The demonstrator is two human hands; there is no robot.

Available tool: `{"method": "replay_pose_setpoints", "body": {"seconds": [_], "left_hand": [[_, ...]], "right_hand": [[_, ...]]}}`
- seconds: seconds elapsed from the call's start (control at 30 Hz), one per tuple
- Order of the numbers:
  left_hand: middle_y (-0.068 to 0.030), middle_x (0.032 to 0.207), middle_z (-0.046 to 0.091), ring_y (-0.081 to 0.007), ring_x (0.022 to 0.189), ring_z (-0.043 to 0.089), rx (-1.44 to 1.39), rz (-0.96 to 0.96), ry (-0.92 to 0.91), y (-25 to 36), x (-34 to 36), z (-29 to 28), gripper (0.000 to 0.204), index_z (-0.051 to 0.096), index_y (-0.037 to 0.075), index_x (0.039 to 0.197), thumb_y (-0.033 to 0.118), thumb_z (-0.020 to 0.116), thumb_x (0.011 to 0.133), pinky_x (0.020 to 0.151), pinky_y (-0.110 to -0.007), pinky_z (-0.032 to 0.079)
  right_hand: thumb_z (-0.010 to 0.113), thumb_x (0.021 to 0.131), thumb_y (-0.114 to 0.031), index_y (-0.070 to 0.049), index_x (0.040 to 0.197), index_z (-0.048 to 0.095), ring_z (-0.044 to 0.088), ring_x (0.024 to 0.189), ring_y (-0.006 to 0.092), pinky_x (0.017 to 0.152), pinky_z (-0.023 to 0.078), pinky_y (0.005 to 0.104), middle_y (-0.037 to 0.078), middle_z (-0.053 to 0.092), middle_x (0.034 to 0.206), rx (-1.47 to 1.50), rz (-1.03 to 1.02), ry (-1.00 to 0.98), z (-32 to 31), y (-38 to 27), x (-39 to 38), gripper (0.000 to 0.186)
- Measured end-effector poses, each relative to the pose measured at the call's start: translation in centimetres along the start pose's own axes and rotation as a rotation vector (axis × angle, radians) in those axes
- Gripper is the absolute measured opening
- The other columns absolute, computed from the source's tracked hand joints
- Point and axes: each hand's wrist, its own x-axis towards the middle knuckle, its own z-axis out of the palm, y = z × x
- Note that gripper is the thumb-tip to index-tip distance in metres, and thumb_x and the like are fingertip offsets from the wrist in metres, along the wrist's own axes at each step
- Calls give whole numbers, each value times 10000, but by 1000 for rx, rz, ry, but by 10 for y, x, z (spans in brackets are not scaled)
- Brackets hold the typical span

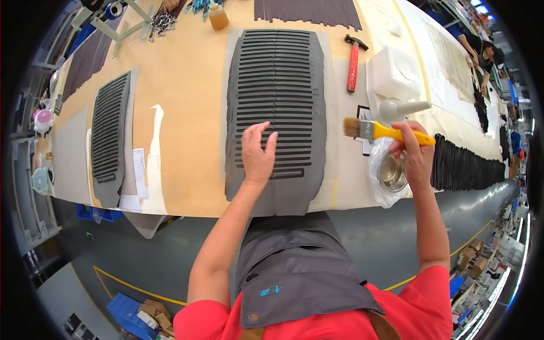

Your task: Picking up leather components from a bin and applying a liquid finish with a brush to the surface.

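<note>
My left hand (258, 156) rests on or just over the middle of a grey panel (273, 73) covered in rows of black horizontal bars with a seam down the centre, its fingers bent but apart. My right hand (413, 156) grips a yellow-handled paintbrush (390, 131), bristles pointing left, at the right of the panel. Beneath that hand is a metal bowl (391, 178) on crumpled clear plastic. A white plastic container (396, 71) and a pale pestle-like tool (411, 107) lie above it. A red-handled hammer (353, 68) lies farther up, beside the panel.
A second ribbed panel (107, 133) lies left on the paper-covered table (178, 153). A glue bottle (218, 17) and metal stand (113, 31) are at the back. Black strips (464, 164) lie right. Co-workers (481, 51) show at top right and by a hand (170, 4) at top left.
</note>
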Motion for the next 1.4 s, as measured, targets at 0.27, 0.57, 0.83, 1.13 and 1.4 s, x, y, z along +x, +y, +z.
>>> {"method": "replay_pose_setpoints", "body": {"seconds": [0.27,0.57,0.83,1.13,1.4], "left_hand": [[-156,1343,497,-332,1287,428,177,-18,34,-31,53,37,423,503,61,1342,233,566,961,1055,-411,366],[-142,1543,270,-345,1444,189,513,28,-74,-47,139,102,547,275,110,1501,337,388,1017,1133,-600,131],[-104,1578,204,-305,1466,139,726,89,-135,-60,176,128,611,234,171,1523,444,393,1001,1146,-588,86],[-101,1579,199,-303,1463,149,728,82,-182,-62,178,133,599,255,175,1517,440,399,999,1145,-583,96],[-99,1581,193,-293,1462,156,741,55,-178,-65,176,136,605,229,193,1524,419,414,994,1144,-580,108]], "right_hand": [[562,976,-295,-54,1008,693,493,549,29,521,395,184,-6,598,652,-220,-172,-415,56,-25,163,276],[578,967,-365,-82,1013,698,483,569,23,511,376,186,-5,598,663,-362,-155,-723,74,11,267,311],[577,968,-362,-85,1037,693,540,597,25,517,393,172,-6,616,697,-396,-176,-742,66,26,318,308],[565,970,-370,-97,1030,703,542,606,24,529,405,180,-10,632,717,-369,-142,-844,84,42,332,311],[575,962,-387,-101,1021,703,577,636,39,543,422,192,-19,628,712,-413,-53,-995,103,55,319,319]]}}
